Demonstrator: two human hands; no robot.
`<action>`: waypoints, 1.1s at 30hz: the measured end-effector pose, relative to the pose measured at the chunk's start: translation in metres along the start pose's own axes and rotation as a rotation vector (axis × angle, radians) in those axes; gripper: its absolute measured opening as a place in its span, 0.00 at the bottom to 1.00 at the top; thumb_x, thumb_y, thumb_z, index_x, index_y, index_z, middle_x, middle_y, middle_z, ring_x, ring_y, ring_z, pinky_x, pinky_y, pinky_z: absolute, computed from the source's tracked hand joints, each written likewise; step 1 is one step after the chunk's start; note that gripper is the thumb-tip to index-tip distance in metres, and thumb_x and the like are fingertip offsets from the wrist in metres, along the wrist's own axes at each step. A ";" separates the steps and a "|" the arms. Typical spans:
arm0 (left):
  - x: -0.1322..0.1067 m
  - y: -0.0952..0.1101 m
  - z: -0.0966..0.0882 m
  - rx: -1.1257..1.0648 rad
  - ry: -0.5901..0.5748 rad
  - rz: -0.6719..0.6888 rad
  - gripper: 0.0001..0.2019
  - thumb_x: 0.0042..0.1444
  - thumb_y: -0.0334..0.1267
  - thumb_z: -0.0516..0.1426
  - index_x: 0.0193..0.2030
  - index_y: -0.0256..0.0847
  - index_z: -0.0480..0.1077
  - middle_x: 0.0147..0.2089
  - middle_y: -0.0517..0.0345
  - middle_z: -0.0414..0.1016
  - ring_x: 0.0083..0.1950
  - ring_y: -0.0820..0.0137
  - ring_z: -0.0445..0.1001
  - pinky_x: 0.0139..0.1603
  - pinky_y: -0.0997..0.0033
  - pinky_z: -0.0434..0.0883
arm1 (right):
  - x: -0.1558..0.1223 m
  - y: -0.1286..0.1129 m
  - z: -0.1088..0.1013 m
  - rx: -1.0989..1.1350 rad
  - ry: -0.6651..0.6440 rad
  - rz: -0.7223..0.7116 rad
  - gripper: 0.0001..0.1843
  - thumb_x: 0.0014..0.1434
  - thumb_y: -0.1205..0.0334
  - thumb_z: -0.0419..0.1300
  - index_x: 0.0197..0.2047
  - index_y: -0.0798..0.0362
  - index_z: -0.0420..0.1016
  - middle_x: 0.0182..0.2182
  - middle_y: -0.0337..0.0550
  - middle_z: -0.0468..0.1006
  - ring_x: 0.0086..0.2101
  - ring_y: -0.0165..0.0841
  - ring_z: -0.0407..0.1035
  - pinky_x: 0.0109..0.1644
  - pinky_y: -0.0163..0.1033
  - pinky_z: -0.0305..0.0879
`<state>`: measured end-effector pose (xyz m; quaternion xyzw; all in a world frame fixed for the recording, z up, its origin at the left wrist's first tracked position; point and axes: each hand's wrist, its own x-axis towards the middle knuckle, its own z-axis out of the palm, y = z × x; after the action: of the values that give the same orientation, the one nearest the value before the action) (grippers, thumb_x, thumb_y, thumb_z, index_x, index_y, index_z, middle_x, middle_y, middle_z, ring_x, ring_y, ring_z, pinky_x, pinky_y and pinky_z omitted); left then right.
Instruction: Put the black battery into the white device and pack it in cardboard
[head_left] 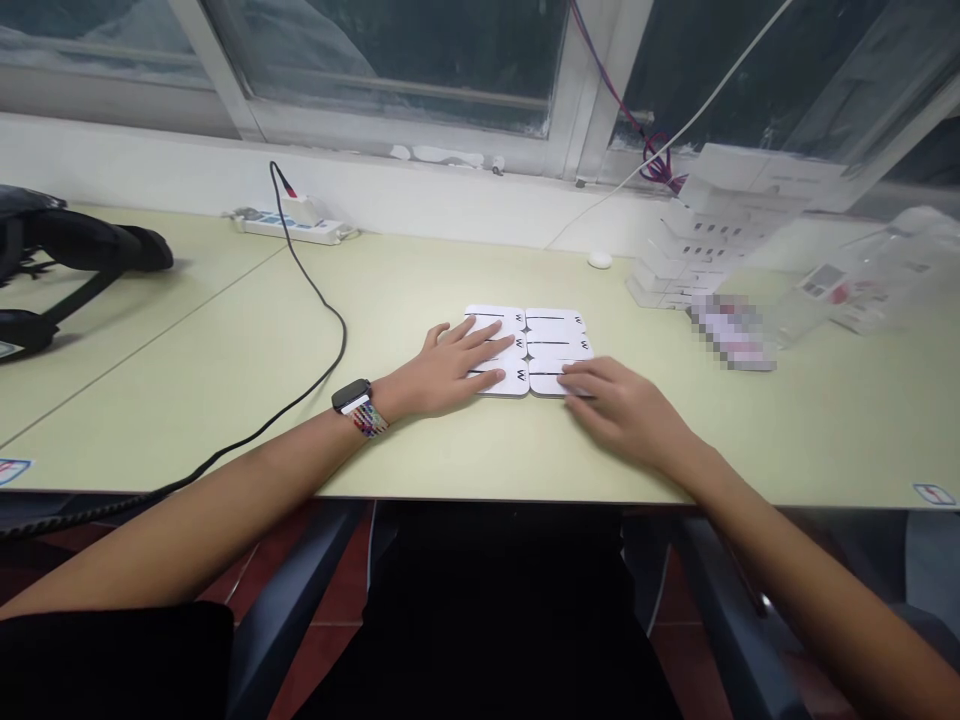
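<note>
Several white cards with rounded corners lie side by side on the desk in two columns. Each shows a black line and a mark like a W. Flat across the left column rests my left hand, fingers spread, with a watch on its wrist. My right hand touches the lower right card's near right corner. Its fingers are bent and close together, and the thumb lies below them. That hand partly covers the card. Whether it grips the card's edge is hard to see.
A black cable curves over the desk from a power strip. White boxes are stacked at the back right, beside a blurred packet and clear plastic bags. Black equipment stands at the far left.
</note>
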<state>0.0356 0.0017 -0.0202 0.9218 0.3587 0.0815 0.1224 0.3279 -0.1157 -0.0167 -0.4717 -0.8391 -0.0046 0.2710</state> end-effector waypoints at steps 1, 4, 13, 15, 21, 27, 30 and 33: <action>0.000 0.000 0.000 -0.002 0.000 -0.001 0.35 0.77 0.67 0.40 0.84 0.62 0.49 0.88 0.66 0.40 0.88 0.45 0.35 0.83 0.32 0.39 | -0.011 -0.004 -0.001 -0.020 0.009 -0.017 0.15 0.75 0.59 0.57 0.59 0.47 0.82 0.55 0.54 0.84 0.55 0.50 0.79 0.58 0.61 0.79; -0.001 0.000 0.000 -0.001 0.001 0.000 0.35 0.77 0.68 0.40 0.84 0.61 0.49 0.88 0.65 0.40 0.88 0.45 0.35 0.83 0.32 0.39 | -0.034 -0.012 -0.007 0.006 -0.004 -0.075 0.14 0.72 0.63 0.62 0.59 0.44 0.81 0.51 0.53 0.85 0.50 0.50 0.80 0.51 0.59 0.81; -0.001 -0.002 0.002 0.011 0.038 0.005 0.36 0.76 0.67 0.42 0.84 0.55 0.52 0.88 0.57 0.44 0.87 0.44 0.37 0.83 0.34 0.40 | -0.050 -0.009 -0.015 0.116 -0.002 -0.122 0.22 0.72 0.62 0.65 0.67 0.41 0.74 0.54 0.52 0.84 0.50 0.49 0.78 0.51 0.59 0.81; -0.002 0.000 0.001 0.009 0.099 0.028 0.36 0.77 0.65 0.44 0.82 0.49 0.57 0.86 0.49 0.50 0.87 0.44 0.41 0.83 0.36 0.43 | -0.047 -0.013 -0.012 0.133 0.035 -0.133 0.15 0.74 0.63 0.61 0.61 0.44 0.76 0.45 0.49 0.85 0.42 0.44 0.79 0.43 0.52 0.80; -0.011 0.011 -0.009 -0.078 0.275 0.227 0.26 0.77 0.58 0.50 0.73 0.49 0.67 0.74 0.47 0.69 0.77 0.48 0.60 0.78 0.41 0.54 | -0.021 -0.028 0.004 0.193 -0.122 0.197 0.13 0.79 0.55 0.53 0.43 0.47 0.75 0.34 0.42 0.83 0.31 0.37 0.77 0.34 0.43 0.72; -0.013 0.034 -0.005 -0.191 0.155 0.461 0.35 0.64 0.67 0.64 0.70 0.51 0.69 0.67 0.47 0.75 0.71 0.45 0.64 0.74 0.41 0.60 | -0.002 -0.031 0.020 0.115 -0.060 0.216 0.13 0.76 0.54 0.57 0.40 0.48 0.76 0.39 0.44 0.78 0.33 0.37 0.75 0.38 0.44 0.72; -0.010 0.042 0.002 -0.186 0.107 0.559 0.39 0.60 0.65 0.67 0.73 0.50 0.68 0.63 0.45 0.78 0.69 0.43 0.67 0.72 0.40 0.61 | -0.003 -0.027 0.013 0.142 0.020 0.181 0.09 0.75 0.57 0.59 0.40 0.48 0.75 0.38 0.43 0.76 0.31 0.35 0.72 0.36 0.43 0.72; -0.011 0.043 0.005 -0.174 0.089 0.555 0.38 0.62 0.59 0.67 0.74 0.47 0.66 0.60 0.44 0.79 0.65 0.45 0.69 0.70 0.41 0.62 | -0.011 -0.021 -0.006 0.205 0.001 0.088 0.05 0.74 0.62 0.60 0.44 0.48 0.77 0.41 0.44 0.77 0.33 0.35 0.74 0.38 0.44 0.75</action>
<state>0.0562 -0.0367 -0.0136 0.9662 0.0896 0.1827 0.1581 0.3183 -0.1372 -0.0114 -0.4777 -0.8135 0.0929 0.3184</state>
